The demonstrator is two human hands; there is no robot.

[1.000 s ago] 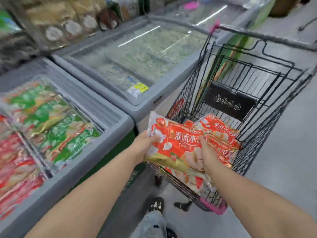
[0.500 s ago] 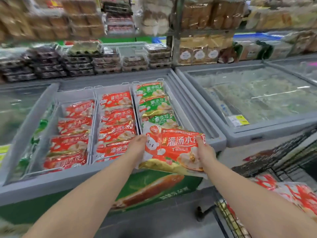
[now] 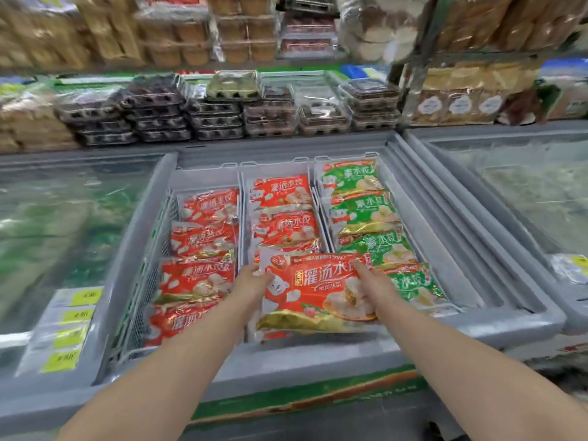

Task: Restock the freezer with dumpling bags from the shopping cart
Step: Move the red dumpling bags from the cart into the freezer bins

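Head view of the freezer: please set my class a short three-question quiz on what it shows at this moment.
1. True or false: both the left hand and the right hand hold the red dumpling bag.
2. Over which basket of the freezer is that bag mostly held? A left; B middle; C right.
3. Fill in: the bags in the right basket are ____ in colour.
Key: 1 true; 2 B; 3 green.
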